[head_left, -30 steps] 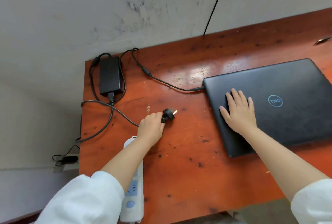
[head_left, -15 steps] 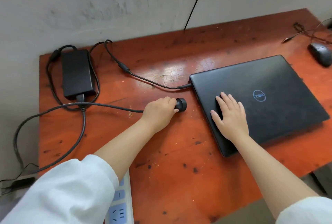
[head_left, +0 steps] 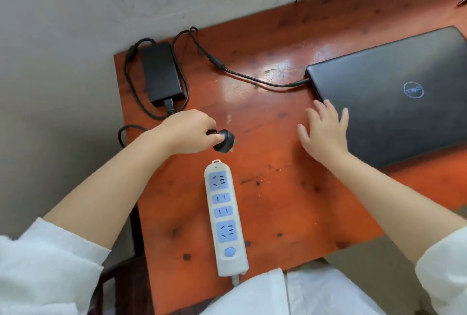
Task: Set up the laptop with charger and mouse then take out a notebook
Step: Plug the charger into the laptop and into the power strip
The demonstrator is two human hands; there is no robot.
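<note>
My left hand [head_left: 188, 130] grips the black charger plug [head_left: 223, 140], prongs pointing right and down, just above the top end of a white power strip [head_left: 225, 218] with blue sockets. The black charger brick [head_left: 161, 73] lies at the table's back left, and its thin cable [head_left: 242, 75] runs to the left edge of the closed black laptop [head_left: 394, 94]. My right hand [head_left: 324, 130] hovers with fingers spread at the laptop's near left corner. No mouse or notebook is visible.
The red-brown wooden table [head_left: 278, 201] stands against a grey wall [head_left: 88, 11]. Its left edge is close to the charger brick, with a loop of black cord [head_left: 126, 132] hanging over it. My white sleeves and clothing fill the bottom of the view.
My left hand has carried the plug back toward me, to just above the power strip. My right hand has slid off the laptop lid to its left corner. The camera has tilted down and left.
</note>
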